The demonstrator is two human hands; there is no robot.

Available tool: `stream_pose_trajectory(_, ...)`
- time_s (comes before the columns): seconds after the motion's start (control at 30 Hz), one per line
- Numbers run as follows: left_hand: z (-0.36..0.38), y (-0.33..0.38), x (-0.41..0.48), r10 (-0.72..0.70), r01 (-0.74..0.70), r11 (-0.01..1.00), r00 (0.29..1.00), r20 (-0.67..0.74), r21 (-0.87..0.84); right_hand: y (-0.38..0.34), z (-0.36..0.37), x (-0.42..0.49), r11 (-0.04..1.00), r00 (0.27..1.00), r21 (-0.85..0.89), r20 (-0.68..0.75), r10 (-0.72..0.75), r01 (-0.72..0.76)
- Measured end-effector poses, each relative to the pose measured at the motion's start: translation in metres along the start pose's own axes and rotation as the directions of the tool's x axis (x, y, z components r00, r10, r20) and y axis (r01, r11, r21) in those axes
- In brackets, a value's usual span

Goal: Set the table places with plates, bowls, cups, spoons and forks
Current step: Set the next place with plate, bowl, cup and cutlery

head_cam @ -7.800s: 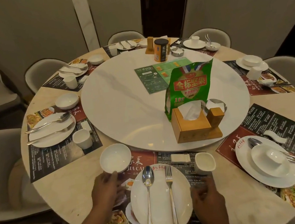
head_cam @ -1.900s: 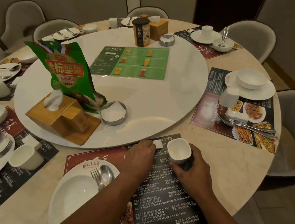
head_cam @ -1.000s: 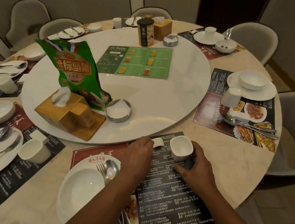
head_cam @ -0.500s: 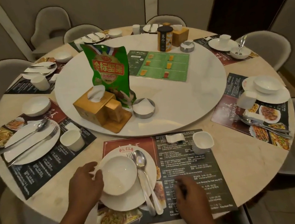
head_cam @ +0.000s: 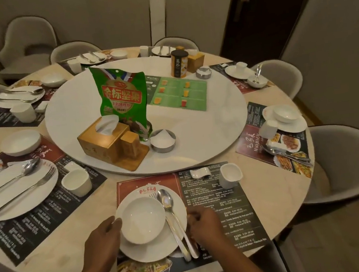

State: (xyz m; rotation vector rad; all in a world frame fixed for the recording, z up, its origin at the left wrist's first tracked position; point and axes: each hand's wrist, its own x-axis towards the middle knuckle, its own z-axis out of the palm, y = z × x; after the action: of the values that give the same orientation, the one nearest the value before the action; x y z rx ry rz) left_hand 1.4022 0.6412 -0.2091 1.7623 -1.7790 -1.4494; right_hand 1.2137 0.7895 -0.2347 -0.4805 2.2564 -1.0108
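A white plate (head_cam: pixel 153 248) lies on the left part of the near placemat (head_cam: pixel 219 210). A white bowl (head_cam: pixel 142 218) sits on the plate, with a spoon (head_cam: pixel 166 202) and a fork beneath it lying along the plate's right side. My left hand (head_cam: pixel 103 238) holds the plate's left rim, fingertips against the bowl's side. My right hand (head_cam: pixel 204 222) has curled fingers pinching the plate's right rim beside the cutlery handles. A white cup (head_cam: pixel 230 174) and a small white rest (head_cam: pixel 200 173) stand at the placemat's far edge.
A white turntable (head_cam: pixel 196 133) fills the table's middle, carrying a wooden tissue box (head_cam: pixel 109 144), a green snack bag (head_cam: pixel 124 102), a metal dish (head_cam: pixel 163 140) and a tin. A laid place (head_cam: pixel 17 189) is at left, another stacked setting (head_cam: pixel 285 118) at right. Chairs ring the table.
My right hand has moved from the placemat's bare middle to the plate's right rim. My left hand has closed in on the plate's left rim. The cup and rest stay where they were.
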Motion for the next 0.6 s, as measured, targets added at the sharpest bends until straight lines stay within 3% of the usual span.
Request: stream_pose_trajectory(0.6, 0.076, 0.028, -0.042, 0.077, -0.075, 0.997, 0.992, 0.096, -0.023, 0.053, -0.075, 0.001, 0.996, 0.991, 0.004, -0.102, 0.090, -0.090)
